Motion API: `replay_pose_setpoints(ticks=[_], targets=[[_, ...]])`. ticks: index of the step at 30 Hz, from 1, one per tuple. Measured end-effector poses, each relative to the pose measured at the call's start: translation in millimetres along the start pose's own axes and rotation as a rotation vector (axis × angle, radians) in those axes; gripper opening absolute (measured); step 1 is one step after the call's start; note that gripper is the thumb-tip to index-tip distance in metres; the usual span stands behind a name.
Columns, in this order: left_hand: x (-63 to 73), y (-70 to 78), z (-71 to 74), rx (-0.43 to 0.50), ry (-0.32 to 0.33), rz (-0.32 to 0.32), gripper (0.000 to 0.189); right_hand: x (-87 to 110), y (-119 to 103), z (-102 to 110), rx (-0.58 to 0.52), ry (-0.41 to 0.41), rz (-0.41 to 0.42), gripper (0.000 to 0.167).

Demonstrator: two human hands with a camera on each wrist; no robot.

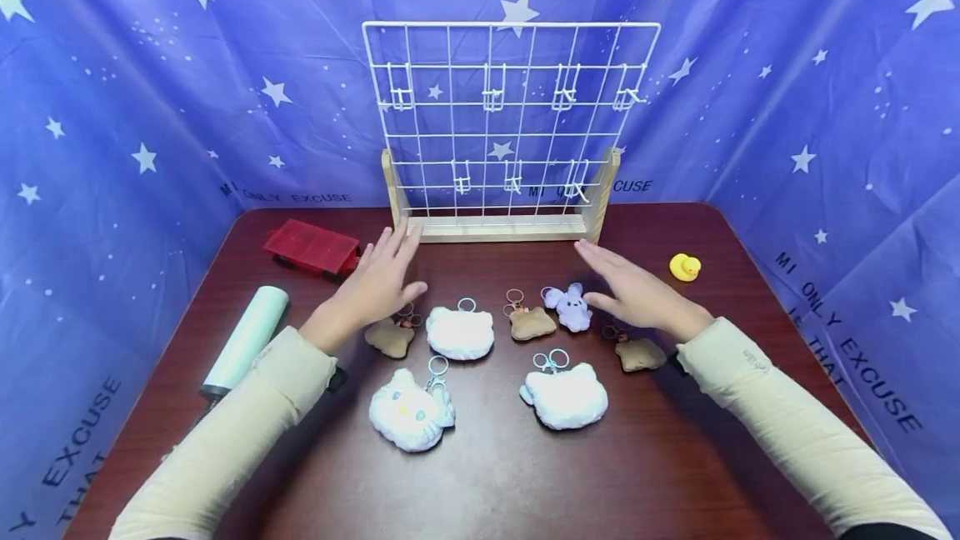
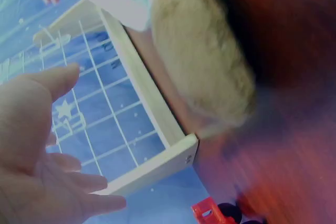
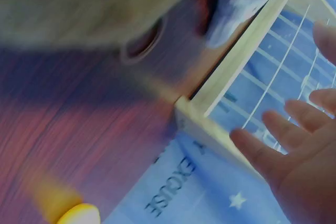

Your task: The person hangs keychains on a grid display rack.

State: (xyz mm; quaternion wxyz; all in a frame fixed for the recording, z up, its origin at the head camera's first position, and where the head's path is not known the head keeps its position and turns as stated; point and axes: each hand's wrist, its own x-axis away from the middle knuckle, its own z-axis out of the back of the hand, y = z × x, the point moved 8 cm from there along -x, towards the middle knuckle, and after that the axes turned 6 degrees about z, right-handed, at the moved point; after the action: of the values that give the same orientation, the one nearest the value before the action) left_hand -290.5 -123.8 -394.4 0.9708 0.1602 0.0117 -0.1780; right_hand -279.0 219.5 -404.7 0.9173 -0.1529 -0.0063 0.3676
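In the head view my left hand [image 1: 375, 282] hovers with straight fingers over the table's left side, above a brown plush keychain [image 1: 392, 337]. My right hand [image 1: 637, 286], also straight-fingered, is raised near another brown plush keychain [image 1: 640, 354] and a purple bunny keychain [image 1: 573, 307]. Neither hand holds anything. Between them lie a white plush keychain [image 1: 460, 333] and a third brown one [image 1: 532, 323]. Closer to me are a white cat-face keychain [image 1: 408, 411], face up, and a white plush keychain [image 1: 566, 397] whose face is hidden.
A white wire grid rack [image 1: 510, 135] with several hooks stands on a wooden base [image 1: 495, 229] at the table's back. To the left are a red plastic box [image 1: 313, 247] and a mint-green cylinder [image 1: 247, 338]. A yellow rubber duck [image 1: 684, 267] sits at the right.
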Motion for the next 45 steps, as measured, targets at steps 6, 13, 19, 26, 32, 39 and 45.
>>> replay_pose_setpoints(ticks=[6, 13, 19, 26, 32, 39, 45], targets=[[-18.9, -12.4, 30.7, 0.102, 0.235, 0.014, 0.090, 10.8, 19.2, 10.9, -0.052, 0.060, 0.014, 0.060], [-40.1, -31.1, 50.2, 0.253, 0.350, 0.127, 0.084, 28.0, 47.6, 0.3, -0.140, -0.051, -0.034, 0.037], [-52.4, -46.8, 63.4, 0.355, 0.445, 0.211, 0.081, 43.8, 71.9, -20.1, -0.331, -0.204, -0.093, 0.041], [-67.8, -50.9, 76.1, 0.430, 0.555, 0.221, 0.072, 56.4, 85.9, -29.8, -0.494, -0.221, -0.166, 0.042], [-73.8, -55.8, 79.5, 0.513, 0.586, 0.272, 0.064, 63.1, 85.1, -40.8, -0.508, -0.208, -0.154, 0.040], [-76.3, -65.0, 78.1, 0.567, 0.598, 0.330, 0.055, 61.8, 80.7, -43.5, -0.443, -0.186, -0.085, 0.038], [-81.1, -67.8, 78.8, 0.547, 0.602, 0.348, 0.049, 60.4, 80.2, -43.4, -0.416, -0.164, -0.077, 0.037]])
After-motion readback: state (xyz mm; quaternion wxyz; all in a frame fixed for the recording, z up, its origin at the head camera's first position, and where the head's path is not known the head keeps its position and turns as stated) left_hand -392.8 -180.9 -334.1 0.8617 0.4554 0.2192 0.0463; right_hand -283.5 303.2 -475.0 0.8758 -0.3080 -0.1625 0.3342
